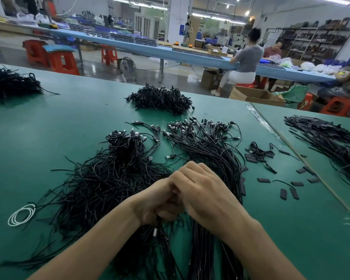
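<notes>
Probably a cable-assembly factory: long worktables (190,55), cable heaps (113,178), seated workers (248,58).

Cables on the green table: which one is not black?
The small coiled loop lying near the left side of the table. It is white, while every other cable in the piles is black.

1. We see two bare hands, the left hand (160,203) and the right hand (202,190).
2. The left forearm (101,239) and the right forearm (257,245) are uncovered down to the lower edge of the view.
3. The fingers (190,168) look slim, with smooth knuckles.
</notes>
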{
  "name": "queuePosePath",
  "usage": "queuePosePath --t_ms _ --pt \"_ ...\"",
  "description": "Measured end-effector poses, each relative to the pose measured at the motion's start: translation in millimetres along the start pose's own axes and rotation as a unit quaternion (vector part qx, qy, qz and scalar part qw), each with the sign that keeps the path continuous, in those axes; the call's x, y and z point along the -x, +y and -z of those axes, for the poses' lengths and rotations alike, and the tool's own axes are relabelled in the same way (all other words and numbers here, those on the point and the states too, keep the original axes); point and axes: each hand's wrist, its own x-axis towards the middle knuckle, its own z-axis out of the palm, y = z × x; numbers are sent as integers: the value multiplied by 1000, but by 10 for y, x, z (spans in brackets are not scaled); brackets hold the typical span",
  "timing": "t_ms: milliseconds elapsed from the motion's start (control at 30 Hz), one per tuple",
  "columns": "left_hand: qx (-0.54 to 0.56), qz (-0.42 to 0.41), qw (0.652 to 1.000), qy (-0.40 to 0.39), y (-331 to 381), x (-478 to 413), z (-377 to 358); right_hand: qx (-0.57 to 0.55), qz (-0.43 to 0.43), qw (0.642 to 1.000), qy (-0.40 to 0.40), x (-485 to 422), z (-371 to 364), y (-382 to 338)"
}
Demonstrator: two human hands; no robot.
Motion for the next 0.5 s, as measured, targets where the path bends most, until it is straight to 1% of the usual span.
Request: queuePosePath --t_ms 33,100,133,200,267,333,400,500 --pt "6 22 1000 -19 15 0 11 -36 -11 999 1 -8 9 15" --pt "21 56 997 -53 39 4 5 -126 -68 990 0 -6 12 58" --pt "40 62 995 -75 48 7 -3 -169 -102 980 -2 3 2 93" --pt "72 45 988 -126 37 8 8 -224 -148 963 -3 38 -22 155" --pt "51 18 986 -160 18 49 47 -245 -166 955 -8 61 -42 193" --pt "-34 -24 983 -181 -10 86 68 -265 -173 948 -23 70 -47 213" --pt "-108 -36 978 -172 -25 109 49 -262 -167 950 -41 73 -50 226" --pt "-123 -11 983 -139 -41 85 7 -223 -160 959 -74 91 -48 257"
